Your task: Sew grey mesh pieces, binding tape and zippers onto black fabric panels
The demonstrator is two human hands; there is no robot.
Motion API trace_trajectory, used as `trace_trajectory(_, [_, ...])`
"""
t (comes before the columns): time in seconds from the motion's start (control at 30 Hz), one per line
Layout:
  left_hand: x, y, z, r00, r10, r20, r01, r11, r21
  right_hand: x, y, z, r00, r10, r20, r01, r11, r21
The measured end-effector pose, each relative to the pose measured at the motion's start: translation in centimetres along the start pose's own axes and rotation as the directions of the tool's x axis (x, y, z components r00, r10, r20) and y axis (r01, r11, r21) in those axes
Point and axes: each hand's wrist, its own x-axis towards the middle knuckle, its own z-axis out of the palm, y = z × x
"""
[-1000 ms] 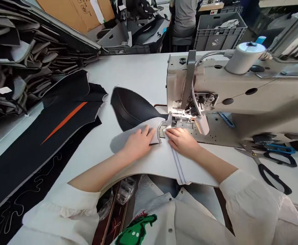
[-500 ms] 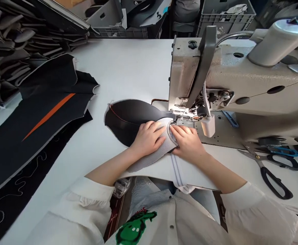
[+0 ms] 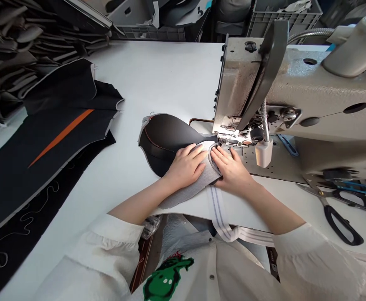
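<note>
Under the needle area of a sewing machine (image 3: 230, 83) lies a black fabric piece (image 3: 167, 129) with a curved red stitch line and a light grey mesh backing (image 3: 183, 196). My left hand (image 3: 187, 165) rests flat on the mesh, fingers spread toward the presser foot (image 3: 222, 140). My right hand (image 3: 233, 169) lies on the piece's curved edge just in front of the foot, fingers stretched out and thumb hidden or unclear. A white striped tape (image 3: 217, 205) runs from beneath the right hand over the table's front edge.
On the left lies a long black panel (image 3: 60, 125) with an orange stripe, beside stacked cut pieces (image 3: 13, 42). Black-handled scissors (image 3: 336, 202) and blue snips (image 3: 288, 146) lie at right. Grey crates (image 3: 151, 31) stand behind the white table (image 3: 158, 75).
The black piece has turned slightly, its far left end swinging up and right. My right fingers have spread more. The view has shifted a little, and more striped tape shows at the front edge.
</note>
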Motion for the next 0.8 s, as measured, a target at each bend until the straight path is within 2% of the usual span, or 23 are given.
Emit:
trace_trajectory(0.1, [0.1,0.2,-0.4,1.000,0.007,0.005,-0.008,0.999,0.043,-0.5,0.3,-0.5,0.999,-0.016,-0.051,0.015,1.000,-0.006])
trace_trajectory(0.23, [0.3,0.3,-0.7,1.000,-0.001,-0.010,0.002,0.998,0.068,-1.2,0.4,-1.2,0.986,0.061,-0.156,-0.062,0.998,-0.006])
trace_trajectory(0.4, [0.3,0.3,-0.4,1.000,-0.004,-0.005,0.005,0.998,0.061,-0.9,-0.2,-0.9,0.996,-0.011,-0.088,0.013,1.000,0.025])
trace_trajectory(0.8, [0.6,0.5,-0.5,0.996,0.085,-0.008,-0.083,0.984,0.160,-0.4,-0.8,-1.0,0.995,-0.058,-0.083,0.060,0.998,0.024])
